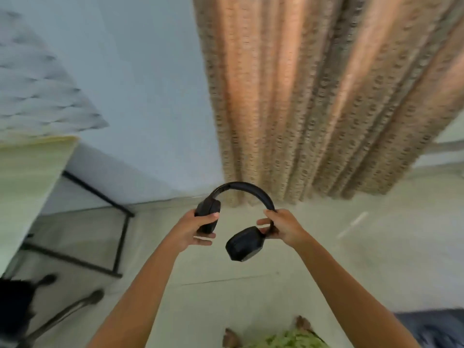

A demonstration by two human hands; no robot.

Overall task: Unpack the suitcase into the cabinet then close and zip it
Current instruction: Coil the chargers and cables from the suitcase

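Both bare arms reach forward; the left hand (198, 228) and right hand (281, 226) each curl in a grip.

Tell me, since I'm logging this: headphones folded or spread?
Spread: headphones held apart, left hand gripping one earcup, right hand the band.

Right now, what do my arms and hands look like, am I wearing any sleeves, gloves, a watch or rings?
Both forearms are bare as far as the frame shows: no sleeves, no gloves. The left hand and right hand show no watch or bracelet at the wrists. The picture is too blurred to rule out a thin ring.
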